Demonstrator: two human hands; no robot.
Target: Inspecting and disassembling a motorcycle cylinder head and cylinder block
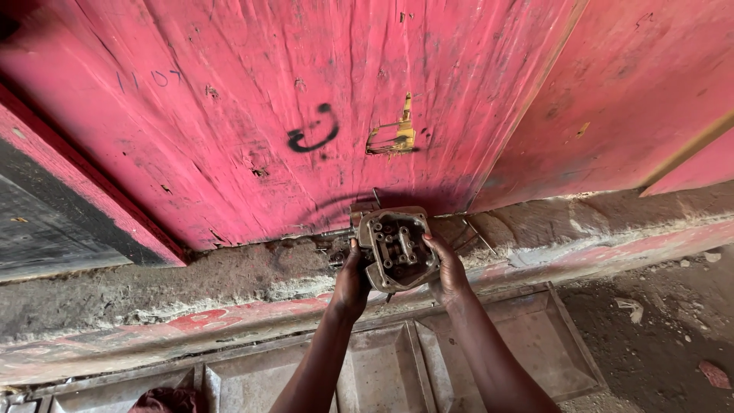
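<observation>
Faded pink door [267, 115] with black painted mark [313, 131].

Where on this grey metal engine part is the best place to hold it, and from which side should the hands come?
Probably by its two flat outer sides, one hand from each side, as now: the left hand and right hand clamp the metal engine part by its edges. Its open face, with bolts and small raised pieces, points at the camera and offers no smooth hold.

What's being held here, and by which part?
A metal engine part, gripped by both hands: left hand on its left edge, right hand on its right edge.
</observation>
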